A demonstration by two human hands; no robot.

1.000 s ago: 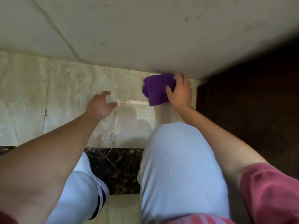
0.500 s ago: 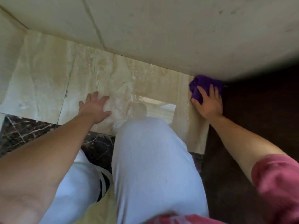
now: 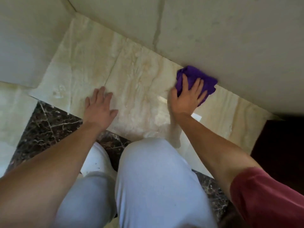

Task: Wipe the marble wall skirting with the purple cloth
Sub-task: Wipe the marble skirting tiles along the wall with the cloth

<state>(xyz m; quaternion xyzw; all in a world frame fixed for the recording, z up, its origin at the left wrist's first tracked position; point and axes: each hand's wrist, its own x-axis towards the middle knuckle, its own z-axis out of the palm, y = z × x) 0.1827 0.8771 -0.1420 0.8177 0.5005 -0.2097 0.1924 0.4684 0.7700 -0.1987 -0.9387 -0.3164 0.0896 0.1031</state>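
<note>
**A:** Right hand [image 3: 186,97] is spread flat, fingers fanned, palm pressing the purple cloth [image 3: 196,79] down. It's not pinching the cloth, more pinning it under the palm, with bunched cloth poking out past the fingertips. The cloth sits right on the line where the beige marble skirting [image 3: 141,76] meets the plain wall [image 3: 230,38], touching both.

**B:** So which way does the wipe run?

**A:** I'd say along that seam. The skirting's long axis goes diagonally, from the inside corner at top left down to the dark wooden panel [image 3: 279,145] at the right edge. Cloth is toward the panel end, so most of the marble lies to the hand's left, toward the corner.

**B:** And the other hand?

**A:** Left hand [image 3: 99,106] is open, empty, flat on the marble near its lower edge, just above the dark veined strip [image 3: 47,124]. Looks like a brace. It's well apart from the cloth, so right hand's clearly the one doing the job.

**B:** Anything in the way?

**A:** The left hand itself, if the sweep drops low. Knee [image 3: 153,162] in light trousers hides part of the lower edge too.
</note>
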